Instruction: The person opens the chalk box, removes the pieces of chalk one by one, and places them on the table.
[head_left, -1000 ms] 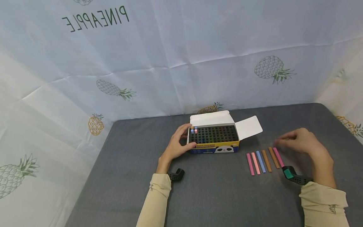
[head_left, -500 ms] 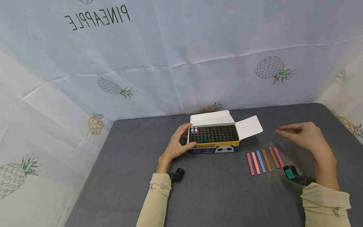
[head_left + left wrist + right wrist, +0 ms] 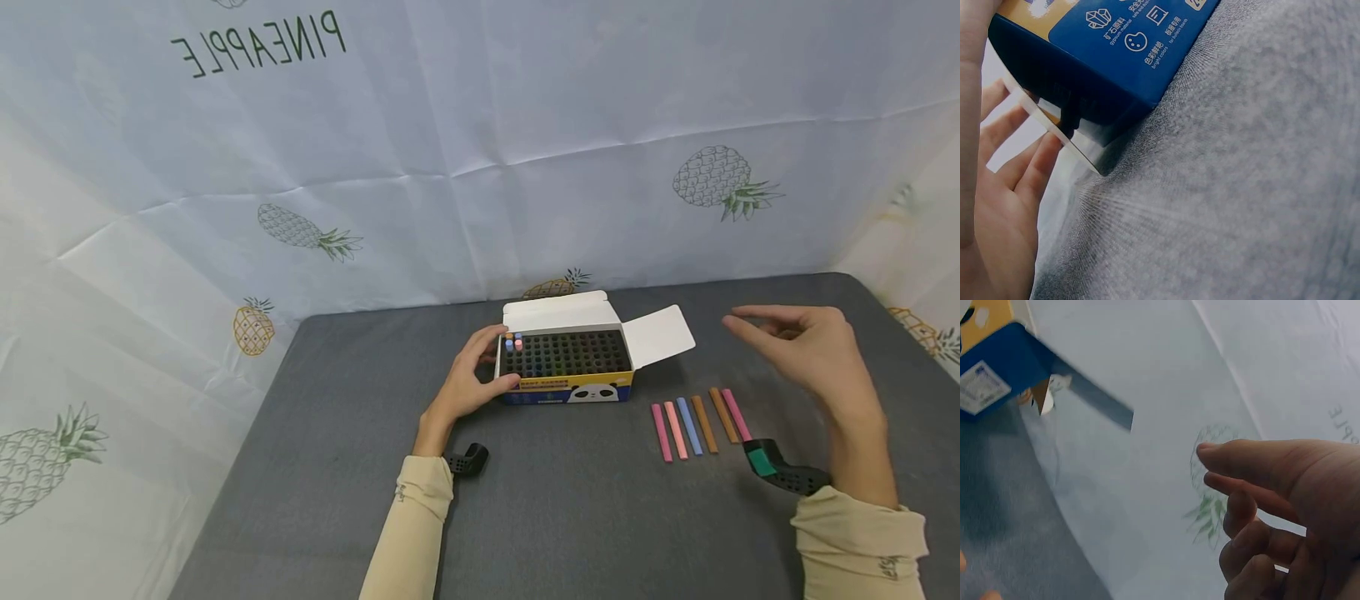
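Observation:
At the left end of an open chalk box (image 3: 566,392), my left hand (image 3: 461,382) grips with the thumb on the front corner and the fingers behind. The left wrist view shows those fingers along the white end flap (image 3: 1038,112). A black holder (image 3: 577,354) with rows of holes fills the box; several chalk tips (image 3: 513,342) show in its back left corner. My right hand (image 3: 817,358) hovers right of the box, holding nothing; thumb and forefinger point forward, apart, the other fingers loosely curled. Below it several chalk sticks (image 3: 690,427) lie in a row: pink, blue, brown.
The box's white lid (image 3: 558,312) stands up behind it, and a white side flap (image 3: 658,337) juts right. A grey-covered table (image 3: 570,517) lies underneath. Pineapple-print cloth (image 3: 450,242) hangs along the back and sides. Each wrist wears a black strap (image 3: 787,471).
My right hand has risen up and away from the chalk row, its thumb and forefinger parting slightly. The left hand, box and chalk sticks have stayed in place.

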`<state>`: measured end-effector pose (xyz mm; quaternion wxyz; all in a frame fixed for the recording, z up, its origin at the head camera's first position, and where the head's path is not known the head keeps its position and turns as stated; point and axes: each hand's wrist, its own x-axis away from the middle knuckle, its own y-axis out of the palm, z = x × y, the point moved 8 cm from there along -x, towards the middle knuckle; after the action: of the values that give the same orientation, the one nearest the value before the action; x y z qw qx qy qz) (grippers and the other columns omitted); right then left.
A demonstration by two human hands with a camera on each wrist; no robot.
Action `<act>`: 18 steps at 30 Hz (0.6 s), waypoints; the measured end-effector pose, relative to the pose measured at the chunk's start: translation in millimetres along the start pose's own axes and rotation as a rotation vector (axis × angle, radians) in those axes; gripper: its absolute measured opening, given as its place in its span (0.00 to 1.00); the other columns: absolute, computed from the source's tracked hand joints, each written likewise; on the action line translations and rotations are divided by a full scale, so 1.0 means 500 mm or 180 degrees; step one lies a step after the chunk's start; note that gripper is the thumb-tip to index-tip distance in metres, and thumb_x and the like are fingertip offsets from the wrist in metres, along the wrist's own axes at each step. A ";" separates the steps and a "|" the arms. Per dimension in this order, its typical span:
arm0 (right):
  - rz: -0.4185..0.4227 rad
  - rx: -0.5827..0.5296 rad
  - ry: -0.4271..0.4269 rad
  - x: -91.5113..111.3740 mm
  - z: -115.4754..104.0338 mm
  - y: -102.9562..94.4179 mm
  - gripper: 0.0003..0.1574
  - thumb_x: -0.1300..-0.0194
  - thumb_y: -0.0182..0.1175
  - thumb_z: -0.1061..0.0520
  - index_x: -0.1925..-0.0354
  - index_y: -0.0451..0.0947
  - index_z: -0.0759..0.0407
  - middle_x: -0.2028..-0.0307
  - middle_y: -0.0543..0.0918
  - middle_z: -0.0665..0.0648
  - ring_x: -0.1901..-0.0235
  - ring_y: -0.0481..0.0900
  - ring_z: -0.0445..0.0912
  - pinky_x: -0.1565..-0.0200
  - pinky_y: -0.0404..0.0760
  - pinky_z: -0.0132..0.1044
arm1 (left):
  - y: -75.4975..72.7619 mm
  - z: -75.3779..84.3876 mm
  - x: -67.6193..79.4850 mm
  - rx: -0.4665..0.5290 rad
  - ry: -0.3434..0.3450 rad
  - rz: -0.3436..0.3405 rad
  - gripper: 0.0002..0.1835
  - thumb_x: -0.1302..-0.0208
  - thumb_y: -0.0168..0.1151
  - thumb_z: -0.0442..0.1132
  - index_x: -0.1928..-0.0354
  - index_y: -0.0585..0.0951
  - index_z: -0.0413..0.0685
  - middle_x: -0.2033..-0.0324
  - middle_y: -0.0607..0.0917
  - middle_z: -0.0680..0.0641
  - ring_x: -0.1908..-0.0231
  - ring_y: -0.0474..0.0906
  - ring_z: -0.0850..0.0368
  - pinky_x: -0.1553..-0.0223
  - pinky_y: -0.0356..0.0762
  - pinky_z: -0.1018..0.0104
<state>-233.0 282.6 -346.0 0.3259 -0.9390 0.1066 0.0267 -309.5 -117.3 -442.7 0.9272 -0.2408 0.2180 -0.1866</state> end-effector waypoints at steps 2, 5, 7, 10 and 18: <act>0.0030 -0.0087 -0.0036 0.004 -0.015 0.003 0.21 0.32 0.68 0.42 0.47 0.87 0.51 0.85 0.70 0.43 0.78 0.62 0.42 0.77 0.60 0.40 | 0.000 0.000 0.000 -0.0003 0.0000 0.0002 0.50 0.41 0.59 0.78 0.24 0.66 0.59 0.26 0.67 0.45 0.42 0.76 0.47 0.39 0.79 0.48; 0.0039 -0.0130 -0.0111 0.008 -0.039 0.014 0.22 0.33 0.69 0.43 0.47 0.88 0.53 0.86 0.66 0.43 0.79 0.61 0.42 0.77 0.59 0.41 | 0.000 0.001 0.000 0.0001 0.0001 -0.0011 0.49 0.40 0.59 0.77 0.24 0.66 0.59 0.26 0.66 0.45 0.42 0.76 0.47 0.39 0.79 0.48; 0.0016 -0.0123 -0.0192 0.010 -0.056 0.026 0.24 0.33 0.69 0.44 0.46 0.87 0.57 0.86 0.66 0.43 0.80 0.61 0.42 0.78 0.59 0.42 | 0.001 0.002 0.000 0.0011 -0.0005 -0.0028 0.48 0.40 0.60 0.76 0.24 0.66 0.58 0.25 0.66 0.45 0.41 0.76 0.47 0.39 0.78 0.48; -0.0021 -0.0113 -0.0333 0.012 -0.083 0.046 0.26 0.33 0.70 0.46 0.46 0.86 0.62 0.86 0.69 0.42 0.81 0.62 0.41 0.79 0.60 0.40 | 0.001 0.003 0.001 0.0025 -0.0001 -0.0037 0.48 0.39 0.61 0.74 0.24 0.66 0.57 0.25 0.66 0.45 0.41 0.76 0.47 0.39 0.78 0.48; -0.0200 -0.0111 -0.0768 0.010 -0.160 0.113 0.19 0.33 0.70 0.52 0.48 0.88 0.61 0.83 0.79 0.47 0.81 0.69 0.40 0.81 0.64 0.36 | -0.004 0.002 0.002 0.0112 -0.0022 0.0005 0.43 0.37 0.68 0.63 0.24 0.67 0.57 0.25 0.67 0.45 0.41 0.76 0.45 0.39 0.78 0.45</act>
<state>-242.0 189.3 -318.1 0.3206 -0.9374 0.0367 0.1311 -308.4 -118.9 -441.3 0.9322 -0.2249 0.2117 -0.1888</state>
